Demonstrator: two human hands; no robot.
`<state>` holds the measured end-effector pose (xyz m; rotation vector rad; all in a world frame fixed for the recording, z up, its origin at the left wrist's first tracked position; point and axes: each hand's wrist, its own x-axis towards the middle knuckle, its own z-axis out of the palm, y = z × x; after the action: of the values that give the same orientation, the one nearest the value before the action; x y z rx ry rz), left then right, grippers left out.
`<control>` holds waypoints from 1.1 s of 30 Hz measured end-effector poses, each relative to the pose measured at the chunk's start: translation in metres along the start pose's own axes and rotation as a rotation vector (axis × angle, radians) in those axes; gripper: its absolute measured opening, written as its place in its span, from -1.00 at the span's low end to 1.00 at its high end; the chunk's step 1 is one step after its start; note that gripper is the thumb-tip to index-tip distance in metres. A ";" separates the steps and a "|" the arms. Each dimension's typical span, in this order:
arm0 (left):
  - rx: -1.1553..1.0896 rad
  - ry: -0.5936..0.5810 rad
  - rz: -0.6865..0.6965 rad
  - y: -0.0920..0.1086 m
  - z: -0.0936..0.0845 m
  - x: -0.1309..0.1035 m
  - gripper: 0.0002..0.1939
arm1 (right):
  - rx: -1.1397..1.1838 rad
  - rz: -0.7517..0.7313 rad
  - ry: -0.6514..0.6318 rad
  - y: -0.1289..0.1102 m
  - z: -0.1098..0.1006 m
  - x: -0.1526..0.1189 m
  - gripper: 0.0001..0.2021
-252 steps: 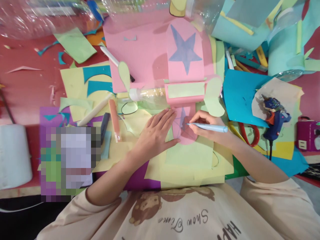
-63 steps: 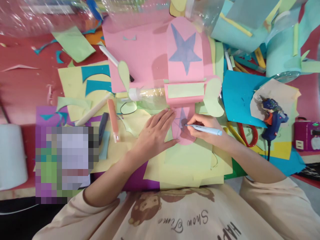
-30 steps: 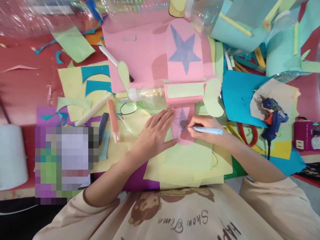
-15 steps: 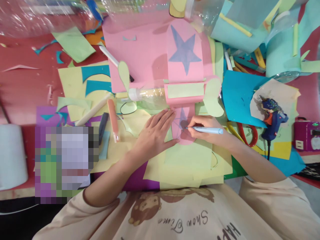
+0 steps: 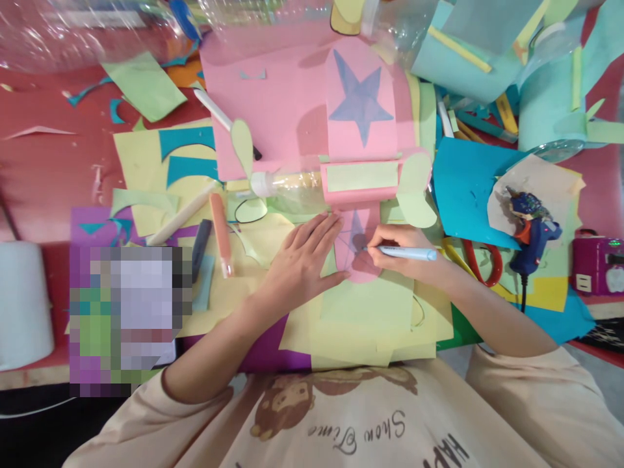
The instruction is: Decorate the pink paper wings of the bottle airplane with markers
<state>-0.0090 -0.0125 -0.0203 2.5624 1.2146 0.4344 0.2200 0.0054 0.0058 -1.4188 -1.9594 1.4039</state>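
Note:
My right hand [image 5: 397, 250] is closed round a light blue marker [image 5: 412, 253], its tip on a small pink paper piece [image 5: 365, 272] with a rounded lower end. A star outline on that piece is partly coloured blue. My left hand [image 5: 307, 253] lies flat with fingers stretched, its fingertips and thumb resting on the piece's left edge. Just beyond, a clear plastic bottle [image 5: 292, 185] lies on its side with a pink and pale green paper band [image 5: 361, 177] around it. A larger pink paper piece [image 5: 336, 140] with a finished blue star [image 5: 361, 97] stretches away from the bottle.
At the right are a blue glue gun [image 5: 536, 240], red-handled scissors [image 5: 494, 263] and a purple box [image 5: 597, 263]. Blue paper [image 5: 468, 188] lies beside them. On the left are an orange marker [image 5: 221, 227], a dark marker [image 5: 201, 250] and a white roll [image 5: 24, 305]. Clear bottles [image 5: 97, 39] line the back.
The marker and my right hand have shifted very slightly to the right. My left hand and the papers stay where they were.

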 end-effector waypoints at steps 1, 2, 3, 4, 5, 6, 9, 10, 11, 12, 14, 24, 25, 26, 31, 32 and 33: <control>0.000 0.002 0.002 0.000 0.000 0.000 -0.26 | -0.005 0.001 -0.019 0.000 0.000 0.000 -0.90; 0.000 0.001 0.003 0.000 0.000 0.000 -0.26 | -0.004 0.007 -0.021 -0.001 0.000 0.000 -0.90; 0.000 0.001 0.001 0.000 0.000 0.000 -0.25 | 0.006 0.014 -0.008 -0.002 -0.001 -0.001 -0.90; 0.000 0.002 0.000 0.000 0.000 0.000 -0.25 | 0.021 0.020 0.014 -0.002 -0.001 -0.001 -0.90; 0.002 0.006 0.001 0.000 0.000 0.000 -0.26 | 0.040 0.026 0.031 -0.003 -0.001 -0.001 -0.90; 0.006 0.013 0.004 0.000 0.000 0.000 -0.26 | 0.053 0.029 0.035 -0.004 -0.001 -0.001 -0.90; 0.018 0.029 0.020 0.000 0.001 0.000 -0.27 | 0.043 0.032 -0.002 -0.003 -0.002 -0.002 -0.89; 0.019 0.027 0.021 0.000 0.001 0.000 -0.26 | 0.035 0.035 -0.004 -0.003 -0.002 -0.002 -0.89; 0.018 0.022 0.019 0.000 0.001 0.000 -0.26 | 0.031 0.036 0.007 -0.002 -0.001 -0.002 -0.89; 0.016 0.018 0.016 0.000 0.001 0.000 -0.26 | 0.034 0.036 0.029 -0.001 -0.001 -0.002 -0.89; 0.014 0.010 0.010 0.000 0.001 0.000 -0.26 | 0.048 0.036 0.073 -0.001 -0.001 -0.002 -0.89; 0.035 0.009 0.014 0.000 0.000 0.000 -0.25 | 0.150 -0.041 0.095 -0.002 -0.007 -0.001 -0.78; 0.031 0.006 0.012 0.000 0.000 0.000 -0.25 | 0.154 -0.065 0.151 0.001 -0.007 0.000 -0.71; 0.026 0.000 0.008 0.000 0.000 0.000 -0.25 | 0.162 -0.087 0.189 0.004 -0.007 0.001 -0.63; 0.016 -0.010 0.006 0.000 0.000 -0.001 -0.34 | 0.220 -0.136 0.176 0.016 -0.004 0.005 -0.41; 0.013 -0.010 0.011 0.000 0.000 -0.001 -0.39 | 0.214 -0.136 0.160 0.017 -0.004 0.005 -0.41; 0.008 -0.006 0.015 0.000 0.000 0.000 -0.43 | 0.199 -0.131 0.149 0.016 -0.004 0.005 -0.40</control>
<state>-0.0096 -0.0125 -0.0206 2.5795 1.1981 0.4249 0.2293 0.0119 -0.0077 -1.2449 -1.7344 1.3506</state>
